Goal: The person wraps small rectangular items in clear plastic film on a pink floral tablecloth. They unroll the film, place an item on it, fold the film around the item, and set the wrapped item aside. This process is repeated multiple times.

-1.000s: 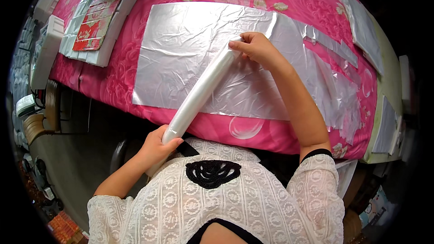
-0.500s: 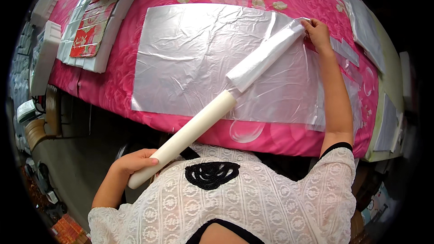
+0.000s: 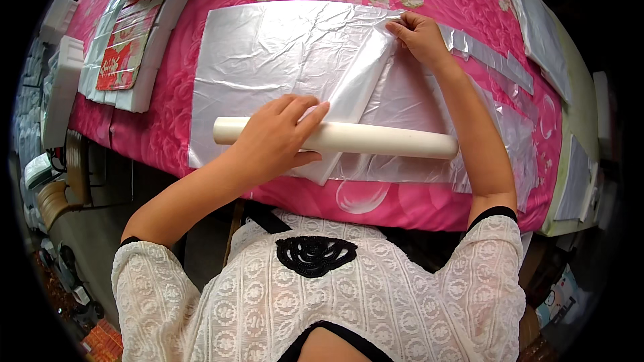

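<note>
A long white roll lies across the near part of a pink flowered table cover. My left hand grips the roll near its left end. A strip of clear plastic film runs from the roll up to my right hand, which pinches the film's far corner against the table. Underneath lies a wide sheet of silvery clear plastic, spread flat and wrinkled.
White flat boxes and a red-printed packet are stacked at the table's left end. More clear plastic strips lie at the right. A pale green board borders the right edge. Crates and clutter sit on the floor at lower left.
The roll has swung from a steep diagonal to lying level across the table. My left hand came up from below the table edge onto it. My right hand moved left with the film's end.
</note>
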The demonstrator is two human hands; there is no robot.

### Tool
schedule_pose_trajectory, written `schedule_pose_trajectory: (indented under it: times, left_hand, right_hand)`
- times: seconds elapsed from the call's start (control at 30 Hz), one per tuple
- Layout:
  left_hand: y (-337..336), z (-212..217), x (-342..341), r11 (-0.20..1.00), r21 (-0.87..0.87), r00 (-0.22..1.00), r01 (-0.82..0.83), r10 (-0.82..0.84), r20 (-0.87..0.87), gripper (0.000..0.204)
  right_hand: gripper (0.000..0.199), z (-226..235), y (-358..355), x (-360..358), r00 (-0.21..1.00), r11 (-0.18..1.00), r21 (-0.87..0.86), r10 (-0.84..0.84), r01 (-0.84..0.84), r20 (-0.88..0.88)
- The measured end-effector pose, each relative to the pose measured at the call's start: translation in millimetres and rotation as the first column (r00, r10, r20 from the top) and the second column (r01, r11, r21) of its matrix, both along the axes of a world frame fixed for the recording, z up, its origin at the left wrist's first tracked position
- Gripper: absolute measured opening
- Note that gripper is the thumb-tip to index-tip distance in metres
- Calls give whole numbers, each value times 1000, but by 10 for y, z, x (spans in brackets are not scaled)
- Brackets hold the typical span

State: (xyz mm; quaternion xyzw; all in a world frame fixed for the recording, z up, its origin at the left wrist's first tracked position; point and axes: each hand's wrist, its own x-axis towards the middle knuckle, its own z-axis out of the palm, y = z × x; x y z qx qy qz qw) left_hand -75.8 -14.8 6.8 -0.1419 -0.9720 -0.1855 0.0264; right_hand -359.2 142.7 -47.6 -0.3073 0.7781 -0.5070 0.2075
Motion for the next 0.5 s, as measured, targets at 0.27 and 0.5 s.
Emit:
schedule_pose_trajectory:
  times: [0.27,0.5]
  left_hand:
    - [133,-390,199,889,-16,886,457,-456,-76,64]
    - [262,-458,329,929,20,918,369,-367,150,85]
  right_hand:
    - [19,44,-22,-52,997,996,75,38,-43,67]
    - [45,144,-11,39,966,970,28,-238,242,-98]
